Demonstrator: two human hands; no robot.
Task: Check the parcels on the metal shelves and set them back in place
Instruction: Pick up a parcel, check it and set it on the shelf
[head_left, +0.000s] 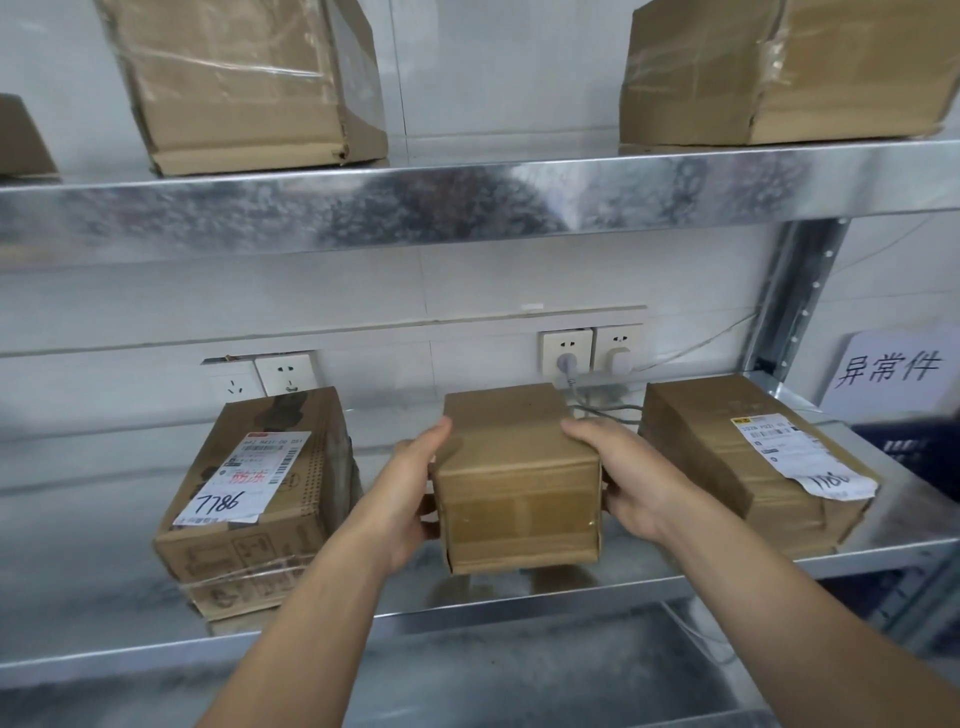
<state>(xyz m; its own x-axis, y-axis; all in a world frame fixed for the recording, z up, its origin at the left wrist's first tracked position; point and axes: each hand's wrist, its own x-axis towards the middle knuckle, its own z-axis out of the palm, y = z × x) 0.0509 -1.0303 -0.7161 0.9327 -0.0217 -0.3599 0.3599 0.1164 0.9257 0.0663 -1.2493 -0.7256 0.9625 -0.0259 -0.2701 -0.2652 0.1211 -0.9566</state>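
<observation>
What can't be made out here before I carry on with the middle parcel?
Head view only:
- middle parcel: no label on the faces shown; the rest face away.
- Its underside: hidden, so resting or lifted is unclear.
- left hand and right hand: lower fingers hidden by the parcel.
- right parcel label: handwritten number curls over the edge, blurred.
- upper parcels: cut off by the top edge.
</observation>
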